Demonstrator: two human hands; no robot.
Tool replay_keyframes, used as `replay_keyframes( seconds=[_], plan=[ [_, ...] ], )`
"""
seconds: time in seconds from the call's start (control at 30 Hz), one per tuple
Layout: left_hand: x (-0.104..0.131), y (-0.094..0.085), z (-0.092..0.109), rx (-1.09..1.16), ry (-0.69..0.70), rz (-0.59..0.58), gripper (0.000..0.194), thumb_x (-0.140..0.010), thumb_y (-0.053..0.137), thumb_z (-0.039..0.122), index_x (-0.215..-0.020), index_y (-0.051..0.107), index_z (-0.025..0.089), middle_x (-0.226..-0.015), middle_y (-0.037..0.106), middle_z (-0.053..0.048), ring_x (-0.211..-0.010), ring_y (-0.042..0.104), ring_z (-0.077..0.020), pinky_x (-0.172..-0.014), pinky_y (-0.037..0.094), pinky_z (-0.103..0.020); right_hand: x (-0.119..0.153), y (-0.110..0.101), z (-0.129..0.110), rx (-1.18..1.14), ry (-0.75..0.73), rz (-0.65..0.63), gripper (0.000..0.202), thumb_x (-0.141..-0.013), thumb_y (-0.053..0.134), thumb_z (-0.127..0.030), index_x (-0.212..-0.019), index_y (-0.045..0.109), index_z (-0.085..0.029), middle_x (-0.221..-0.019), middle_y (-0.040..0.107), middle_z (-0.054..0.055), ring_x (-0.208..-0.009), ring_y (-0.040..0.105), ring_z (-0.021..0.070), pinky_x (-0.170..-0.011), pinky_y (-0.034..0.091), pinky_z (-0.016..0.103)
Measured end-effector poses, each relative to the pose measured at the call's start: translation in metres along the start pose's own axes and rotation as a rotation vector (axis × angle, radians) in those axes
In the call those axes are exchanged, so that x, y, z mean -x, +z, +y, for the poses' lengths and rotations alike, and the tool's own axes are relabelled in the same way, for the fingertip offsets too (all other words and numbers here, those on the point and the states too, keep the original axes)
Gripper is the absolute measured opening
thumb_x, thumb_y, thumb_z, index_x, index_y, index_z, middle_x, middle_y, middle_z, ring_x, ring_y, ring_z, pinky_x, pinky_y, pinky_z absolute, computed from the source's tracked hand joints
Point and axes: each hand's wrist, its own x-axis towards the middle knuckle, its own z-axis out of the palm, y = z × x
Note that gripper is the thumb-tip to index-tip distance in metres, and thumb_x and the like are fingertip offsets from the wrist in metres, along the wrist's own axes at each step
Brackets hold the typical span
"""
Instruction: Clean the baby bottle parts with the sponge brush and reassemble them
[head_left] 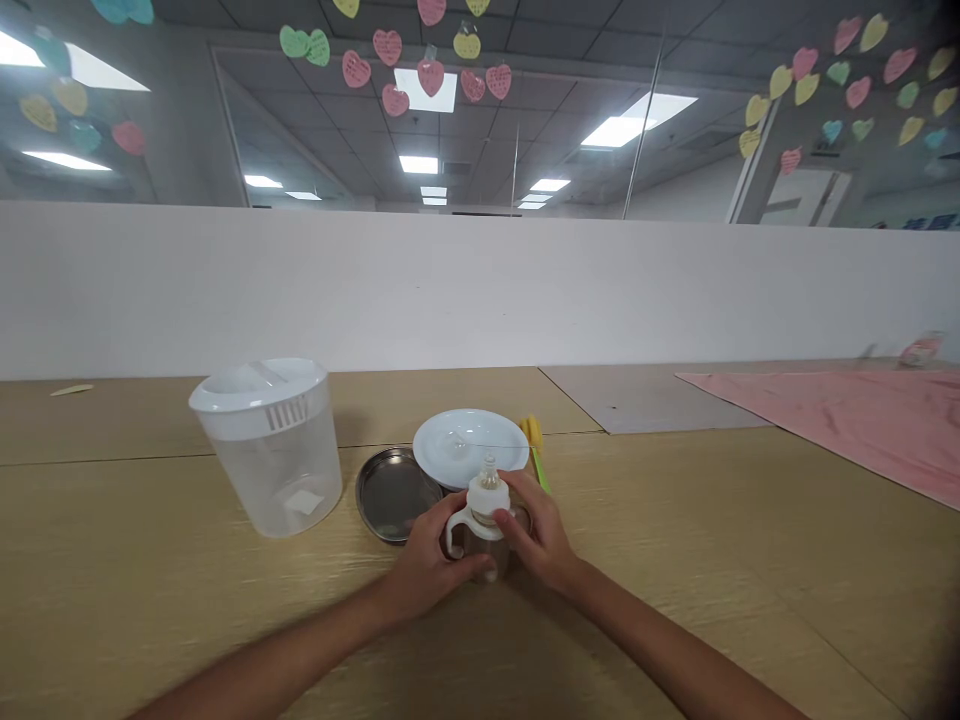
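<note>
Lower centre of the frame: a clear baby bottle [484, 526], upright between two bare hands, contact with the tabletop [697, 530] hard to judge. Left hand [427, 565] gripping the lower body and the white handle side; right hand [547, 540] gripping around the white collar [487, 496], thumb across the front. Probably best done with the left grip low and steady, bottle kept upright, right fingers on the collar and off the teat [490, 466], pressing evenly to avoid tilting or slipping. Hidden by the right hand: much of the bottle's right side. Hard to make out at centre: a small clear piece [454, 442] on the white plate [487, 428]. Partly covered by that plate: the metal dish [390, 495]. Too small to read, upper frame: writing on heart-shaped notes [388, 47].
</note>
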Motion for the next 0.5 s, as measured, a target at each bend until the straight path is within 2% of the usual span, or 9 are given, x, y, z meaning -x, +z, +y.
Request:
replay_keyframes(
  seconds=[0.2, 0.37, 0.5],
  plan=[
    [0.0, 0.0, 0.0, -0.075, 0.016, 0.014, 0.052, -0.068, 0.067, 0.026, -0.116, 0.05, 0.015, -0.106, 0.061, -0.008, -0.094, 0.057, -0.0222, -0.079, 0.047, -0.031, 0.005, 0.003, -0.011, 0.121, -0.127, 0.06, 0.05, -0.083, 0.051, -0.023, -0.13, 0.035, -0.021, -0.121, 0.053, 0.01, -0.111, 0.051, 0.0242, -0.09, 0.044, 0.039],
    [0.001, -0.001, -0.006, -0.076, 0.043, 0.002, 0.058, -0.069, 0.067, 0.03, -0.122, 0.047, 0.016, -0.112, 0.059, -0.009, -0.099, 0.056, -0.0236, -0.084, 0.046, -0.034, 0.004, 0.002, -0.004, 0.221, -0.197, 0.153, 0.047, -0.084, 0.048, -0.024, -0.129, 0.036, -0.024, -0.11, 0.06, 0.009, -0.103, 0.057, 0.0257, -0.084, 0.049, 0.043],
    [0.0, -0.001, -0.004, -0.063, 0.069, 0.003, 0.062, -0.068, 0.069, 0.032, -0.123, 0.045, 0.016, -0.12, 0.055, -0.012, -0.108, 0.052, -0.0254, -0.093, 0.041, -0.035, 0.005, 0.001, 0.009, 0.207, -0.106, 0.272, 0.042, -0.083, 0.048, -0.03, -0.124, 0.041, -0.026, -0.106, 0.062, 0.01, -0.1, 0.059, 0.028, -0.083, 0.049, 0.046]
  ],
)
